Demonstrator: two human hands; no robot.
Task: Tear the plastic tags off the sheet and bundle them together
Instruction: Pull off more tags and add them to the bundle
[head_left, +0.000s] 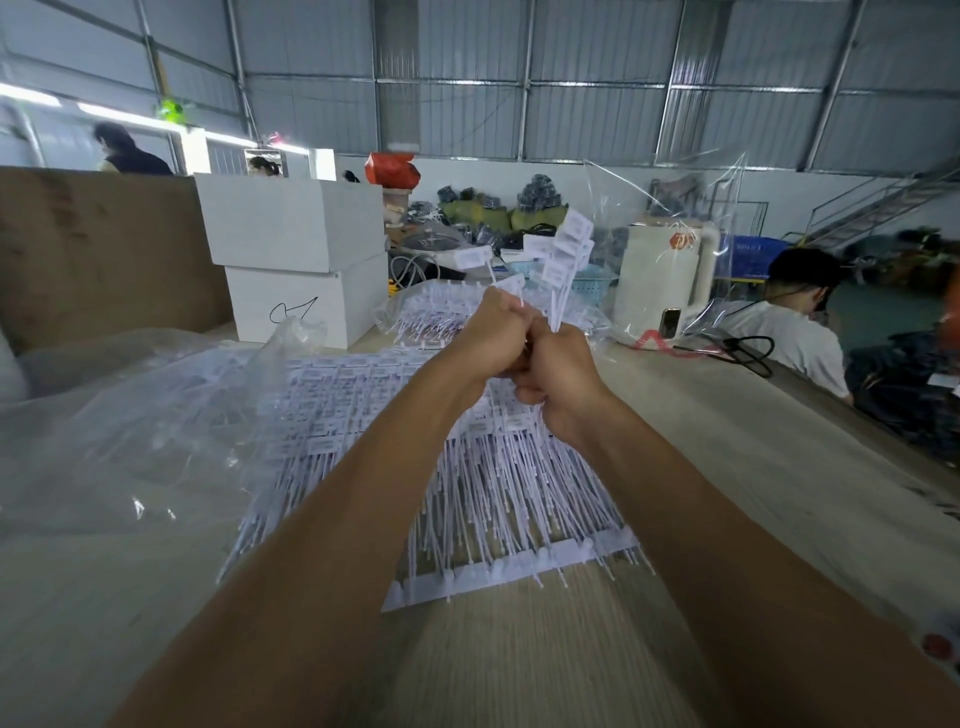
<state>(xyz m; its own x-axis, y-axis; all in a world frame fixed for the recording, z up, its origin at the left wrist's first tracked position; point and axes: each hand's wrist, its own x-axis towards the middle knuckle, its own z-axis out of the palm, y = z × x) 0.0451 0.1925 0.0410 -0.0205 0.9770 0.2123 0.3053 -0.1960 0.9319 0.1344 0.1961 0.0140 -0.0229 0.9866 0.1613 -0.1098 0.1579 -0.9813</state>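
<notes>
Head view: the left hand (496, 332) and right hand (558, 376) meet above the table (727, 441), both curled around 1 bundle of white plastic tags (563, 249) that fans upward; exactly which fingers pinch is hard to tell. Sheets of tags (498, 493) lie on the table below.

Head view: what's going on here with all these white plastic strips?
A person grips a bunch of torn-off tags upright with both hands, left hand and right hand pressed together above the table. Beneath their forearms lie sheets of tags still joined, beside loose clear plastic wrap.
</notes>
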